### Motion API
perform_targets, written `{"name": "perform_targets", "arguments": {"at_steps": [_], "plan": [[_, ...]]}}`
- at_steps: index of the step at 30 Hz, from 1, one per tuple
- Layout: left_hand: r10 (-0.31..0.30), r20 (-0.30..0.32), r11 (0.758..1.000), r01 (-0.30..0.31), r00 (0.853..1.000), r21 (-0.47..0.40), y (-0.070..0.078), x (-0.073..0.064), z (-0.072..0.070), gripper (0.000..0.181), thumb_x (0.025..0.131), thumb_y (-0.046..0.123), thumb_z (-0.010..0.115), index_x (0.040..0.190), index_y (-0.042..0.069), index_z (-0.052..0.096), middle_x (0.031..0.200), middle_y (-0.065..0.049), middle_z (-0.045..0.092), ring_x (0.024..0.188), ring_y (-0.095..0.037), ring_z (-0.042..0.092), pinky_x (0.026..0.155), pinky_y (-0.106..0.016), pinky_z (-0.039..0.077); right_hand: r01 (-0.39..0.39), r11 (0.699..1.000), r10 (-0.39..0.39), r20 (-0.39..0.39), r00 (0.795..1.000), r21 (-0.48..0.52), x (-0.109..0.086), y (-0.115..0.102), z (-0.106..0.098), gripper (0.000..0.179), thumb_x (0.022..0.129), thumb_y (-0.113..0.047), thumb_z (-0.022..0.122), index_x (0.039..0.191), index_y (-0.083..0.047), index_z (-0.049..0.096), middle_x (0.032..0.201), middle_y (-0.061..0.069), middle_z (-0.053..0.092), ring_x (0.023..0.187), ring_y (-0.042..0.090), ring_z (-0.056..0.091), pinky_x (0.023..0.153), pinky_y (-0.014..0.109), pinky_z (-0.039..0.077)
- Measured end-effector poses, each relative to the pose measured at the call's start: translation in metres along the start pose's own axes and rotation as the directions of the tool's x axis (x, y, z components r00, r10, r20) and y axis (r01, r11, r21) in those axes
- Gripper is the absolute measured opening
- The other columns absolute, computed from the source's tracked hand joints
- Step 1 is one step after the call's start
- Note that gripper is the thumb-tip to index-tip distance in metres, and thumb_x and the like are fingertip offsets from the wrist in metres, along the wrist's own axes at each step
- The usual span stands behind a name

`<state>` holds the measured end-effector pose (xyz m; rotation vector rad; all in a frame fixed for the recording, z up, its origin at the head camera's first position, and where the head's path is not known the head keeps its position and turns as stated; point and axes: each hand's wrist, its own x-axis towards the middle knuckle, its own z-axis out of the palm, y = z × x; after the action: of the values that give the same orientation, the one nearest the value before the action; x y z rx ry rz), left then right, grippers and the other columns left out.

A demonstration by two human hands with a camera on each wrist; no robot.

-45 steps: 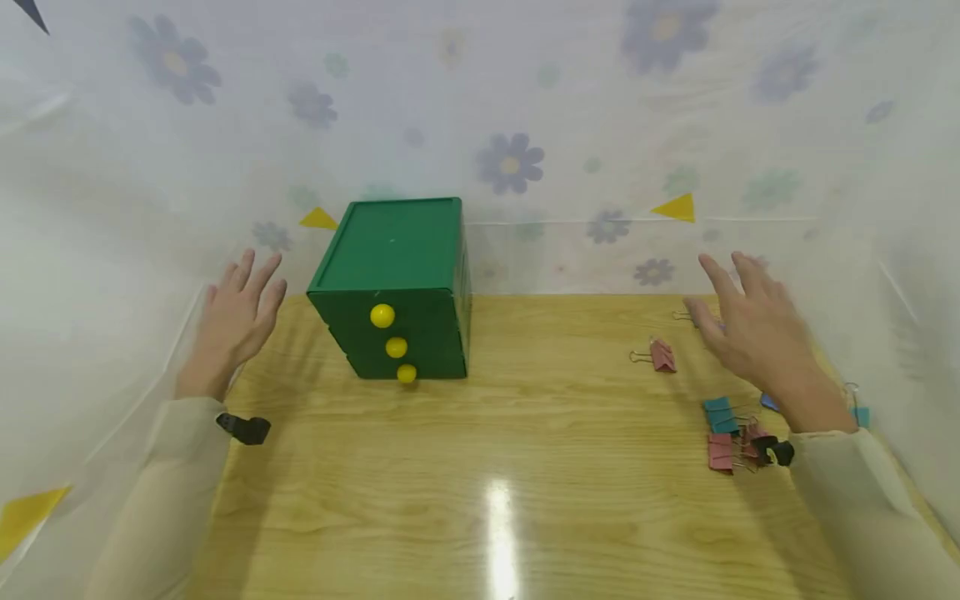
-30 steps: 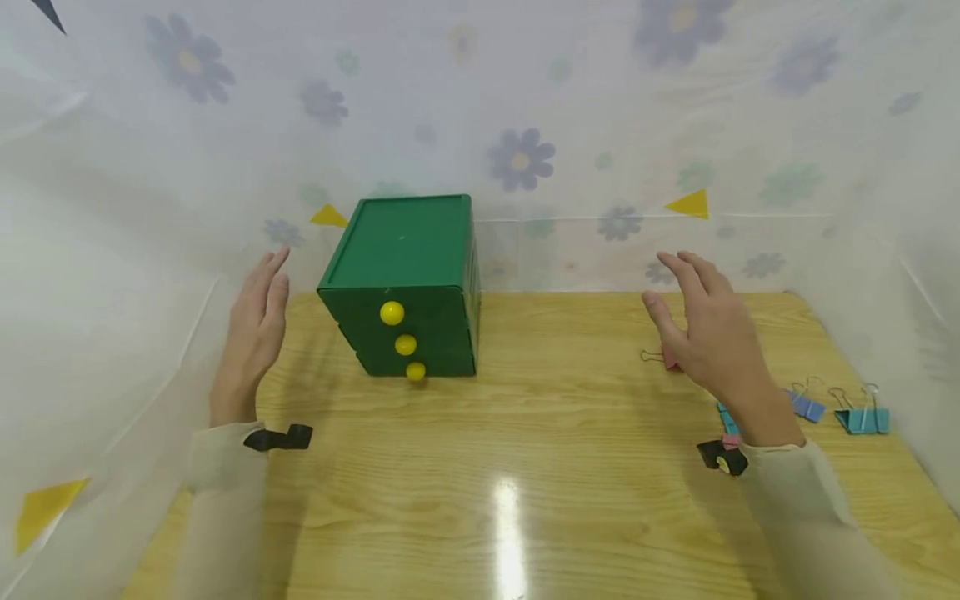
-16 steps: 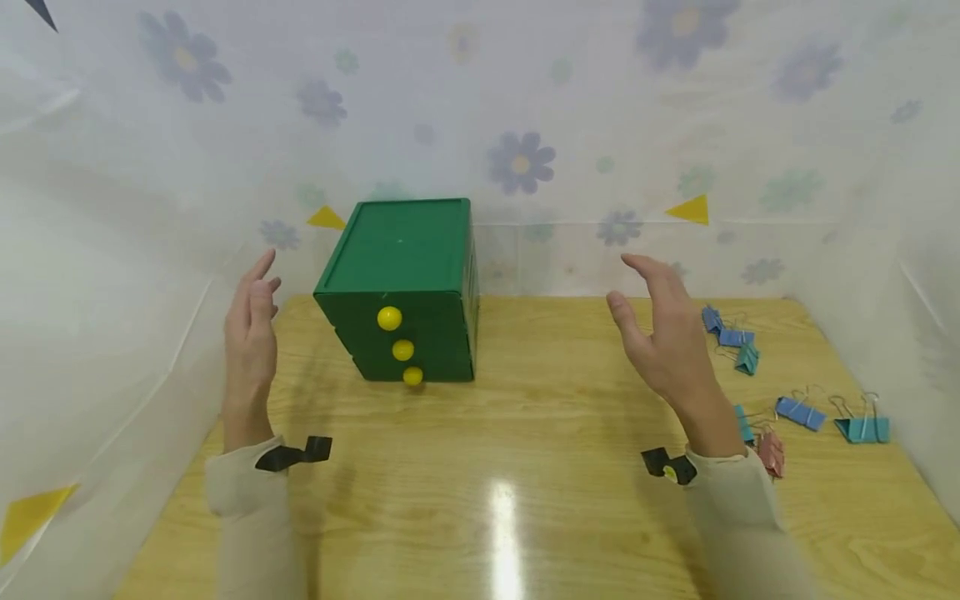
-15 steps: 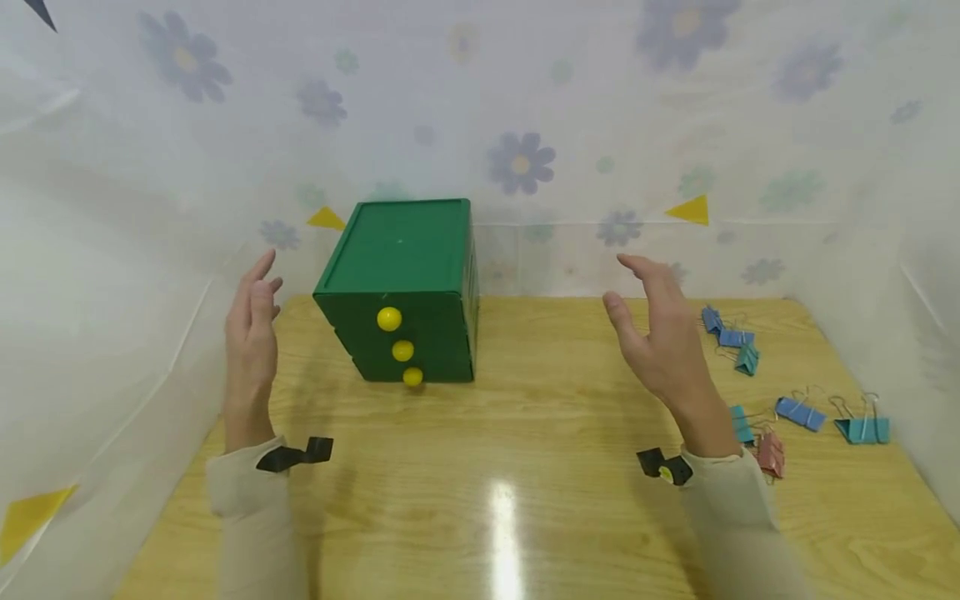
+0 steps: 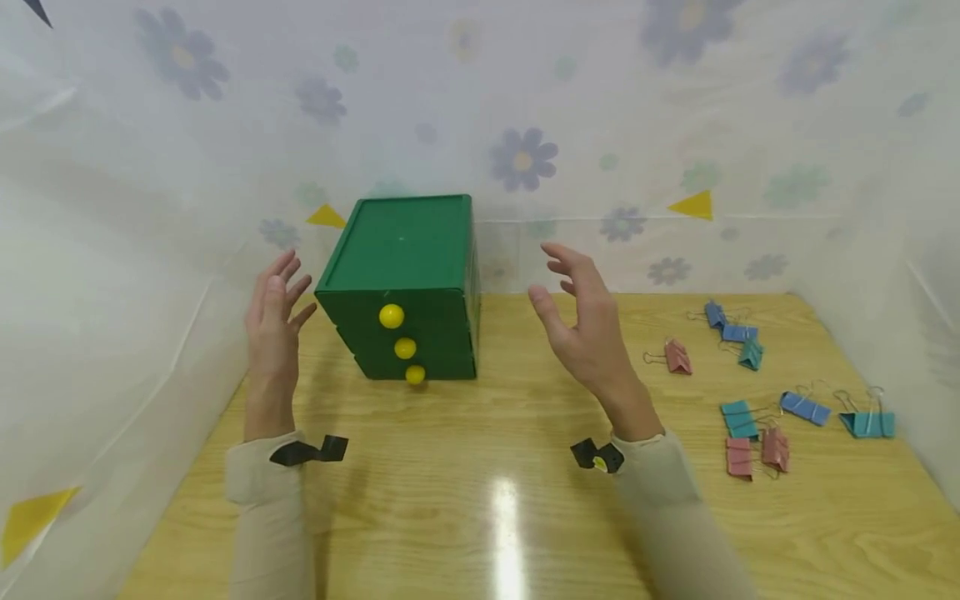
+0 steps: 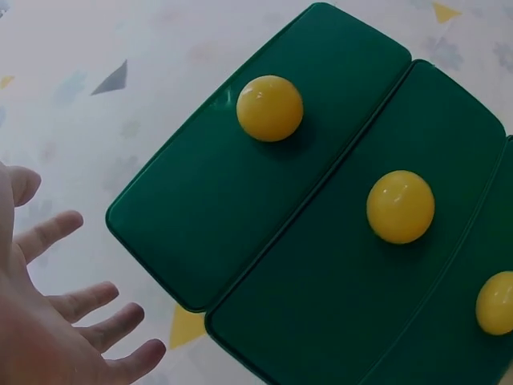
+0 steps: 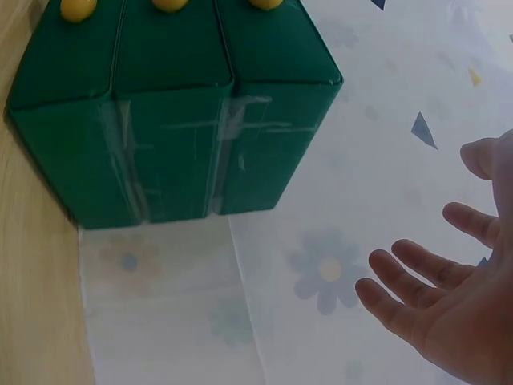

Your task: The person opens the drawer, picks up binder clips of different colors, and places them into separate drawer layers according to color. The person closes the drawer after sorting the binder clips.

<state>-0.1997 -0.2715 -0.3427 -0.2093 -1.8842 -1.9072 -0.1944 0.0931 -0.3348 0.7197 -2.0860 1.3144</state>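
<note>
A green drawer box [image 5: 401, 246] stands at the back left of the wooden table, its three stacked drawers closed. Each drawer front carries a round yellow knob [image 5: 392, 316]. Just left of the box hovers my left hand [image 5: 273, 337], fingers spread and holding nothing; the left wrist view shows its fingertips apart from the drawer fronts [image 6: 216, 192]. On the other side, my right hand [image 5: 588, 333] is raised over the table with relaxed fingers and an empty palm. In the right wrist view the box's taped side [image 7: 172, 156] faces that hand across a gap.
Several binder clips lie on the right of the table [image 5: 450, 500]: a pink clip [image 5: 678, 357], a teal clip [image 5: 740, 419], a blue clip [image 5: 806, 408] and others. White flowered sheeting [image 5: 525, 100] closes off the back and both sides.
My right hand has swung left from above the binder clips toward the box, uncovering the clips. The left hand has shifted slightly right, nearer the box. The box has stayed put.
</note>
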Motion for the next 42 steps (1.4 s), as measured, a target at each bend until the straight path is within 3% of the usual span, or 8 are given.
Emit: {"name": "perform_targets", "arguments": {"at_steps": [6,12,18,28,42], "plan": [[-0.031,-0.001,1.000,0.031,1.000,-0.003,-0.006,0.002,0.006,0.046,0.099,0.040,0.045,0.141,0.021,0.046,0.145,-0.001,0.040,0.131,-0.026,0.038,0.103,-0.058,0.028,-0.051,0.979,0.054,-0.011,0.998,0.198,0.012,-0.022,0.029,0.042,0.095,-0.006,0.054,0.136,-0.005,0.045,0.137,0.007,0.047,0.120,0.026,0.049,0.096,0.045,0.043],[-0.033,0.011,0.999,0.033,0.999,0.009,-0.011,0.003,0.010,0.042,0.100,0.038,0.044,0.140,0.026,0.047,0.145,0.002,0.039,0.132,-0.022,0.037,0.101,-0.059,0.028,-0.101,0.950,0.096,0.033,0.995,0.294,0.011,-0.022,0.058,0.041,0.096,-0.008,0.053,0.136,-0.005,0.045,0.138,0.010,0.045,0.122,0.026,0.048,0.095,0.044,0.043],[-0.043,0.050,0.999,0.043,0.998,0.007,-0.014,0.004,0.018,0.044,0.100,0.040,0.043,0.141,0.027,0.045,0.147,0.003,0.037,0.131,-0.020,0.037,0.098,-0.055,0.031,-0.141,0.910,0.119,0.081,0.990,0.391,0.007,-0.017,0.075,0.041,0.097,-0.006,0.052,0.136,0.001,0.043,0.139,0.018,0.043,0.122,0.032,0.046,0.095,0.044,0.044],[-0.049,0.076,0.993,0.057,0.996,-0.106,-0.025,0.006,0.026,0.046,0.101,0.037,0.043,0.142,0.017,0.045,0.147,0.001,0.034,0.130,-0.024,0.037,0.103,-0.050,0.032,-0.178,0.895,0.172,0.052,0.984,0.408,0.003,-0.014,0.086,0.038,0.098,-0.007,0.051,0.135,-0.001,0.047,0.138,0.014,0.045,0.120,0.024,0.050,0.090,0.045,0.048],[-0.088,0.037,0.993,0.091,0.995,-0.080,-0.026,0.004,0.030,0.042,0.102,0.036,0.041,0.140,0.021,0.048,0.147,0.004,0.035,0.132,-0.021,0.034,0.104,-0.059,0.025,-0.218,0.900,0.205,0.075,0.976,0.377,0.001,-0.017,0.085,0.039,0.099,-0.011,0.049,0.137,-0.005,0.046,0.140,0.011,0.044,0.120,0.026,0.049,0.087,0.044,0.049]]}}
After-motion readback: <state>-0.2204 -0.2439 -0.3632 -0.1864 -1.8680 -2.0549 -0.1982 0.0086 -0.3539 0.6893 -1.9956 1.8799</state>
